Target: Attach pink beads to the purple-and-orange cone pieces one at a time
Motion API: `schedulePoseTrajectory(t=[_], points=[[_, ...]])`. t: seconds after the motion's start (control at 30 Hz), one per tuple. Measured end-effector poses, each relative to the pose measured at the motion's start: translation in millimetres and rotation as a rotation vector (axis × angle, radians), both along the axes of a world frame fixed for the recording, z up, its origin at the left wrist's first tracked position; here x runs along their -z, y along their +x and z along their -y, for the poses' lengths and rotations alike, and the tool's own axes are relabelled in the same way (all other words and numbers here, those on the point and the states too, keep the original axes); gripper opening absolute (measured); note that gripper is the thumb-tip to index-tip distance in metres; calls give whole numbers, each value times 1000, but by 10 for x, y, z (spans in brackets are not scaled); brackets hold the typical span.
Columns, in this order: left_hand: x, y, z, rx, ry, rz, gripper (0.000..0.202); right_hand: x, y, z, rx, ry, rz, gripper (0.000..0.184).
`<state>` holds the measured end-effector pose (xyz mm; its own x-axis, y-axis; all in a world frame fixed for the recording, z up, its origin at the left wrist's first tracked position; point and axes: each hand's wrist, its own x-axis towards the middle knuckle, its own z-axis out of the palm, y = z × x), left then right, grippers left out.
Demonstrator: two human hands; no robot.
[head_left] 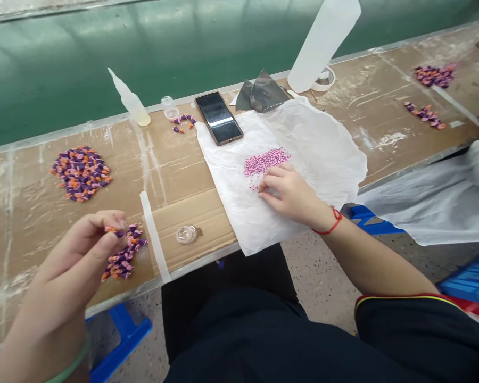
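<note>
My left hand [77, 255] is raised above the cardboard-covered bench, fingers pinched shut on a small purple and orange piece [115, 231]. Just beyond it lies a small pile of the same purple and orange pieces [123, 258]. My right hand [289, 191] rests on a sheet of white paper [319, 143], fingertips curled together at the near edge of a heap of tiny pink beads [265, 160]. What those fingertips hold, if anything, is too small to make out.
A larger pile of purple and orange pieces [81, 173] lies at the left. A phone [219, 117], a small squeeze bottle [130, 99], a tall white bottle [323, 42], a tape roll [325, 80] and a clear lid [186, 234] sit on the bench. More pieces [433, 74] lie at far right.
</note>
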<state>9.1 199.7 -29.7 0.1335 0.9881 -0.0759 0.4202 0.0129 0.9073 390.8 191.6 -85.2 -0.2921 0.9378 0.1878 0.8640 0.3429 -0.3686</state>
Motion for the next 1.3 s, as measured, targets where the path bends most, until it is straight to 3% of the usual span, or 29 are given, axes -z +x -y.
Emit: schedulePoseTrajectory(t=[0.1,0.17,0.33,0.5,0.6,0.67,0.8,0.87,0.93,1.0,1.1,1.3], points=[[-36,187,141,-11,-164,264,16,0,-16,-50,-46,10,82,17],[-11,266,207,5,-145,349,17,-2,-32,-72,-88,15,160,18],[90,368,293,43,-140,351,27,44,-56,-60,-126,67,331,24],[91,455,310,57,-185,430,17,165,-39,-25,-86,124,263,21],[71,462,323,36,-141,414,13,121,-38,0,-56,113,131,20],[64,447,334,48,-39,290,7,9,-68,41,-22,79,-19,18],[53,507,377,113,159,53,12,-259,-271,197,-54,-210,-538,15],[42,634,432,104,161,136,9,-317,-434,286,-85,-364,-817,16],[33,812,507,80,112,274,7,-315,-606,365,-129,-386,-1032,17],[32,998,580,68,38,396,19,-288,-761,428,-161,-337,-1156,16],[49,1202,649,82,-73,564,31,-268,-929,486,-163,-181,-1183,12],[54,1284,700,100,-99,724,29,-303,-1029,519,-111,138,-930,11]])
